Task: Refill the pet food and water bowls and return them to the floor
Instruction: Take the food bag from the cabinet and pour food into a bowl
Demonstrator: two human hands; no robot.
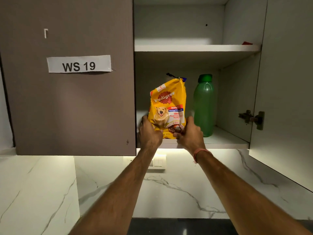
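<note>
A yellow bag of dog food stands upright at the front of the lower shelf of an open wall cupboard. My left hand grips the bag's lower left side. The lower right corner is held by my right hand, thumb on the front. Just right of the bag stands a green plastic water bottle with a green cap, close to my right hand. No pet bowls are in view.
The cupboard's right door hangs open toward me, its hinge on the inner wall. The left door, labelled WS 19, is closed. An upper shelf holds a small red item. Marble wall and wall switches lie below.
</note>
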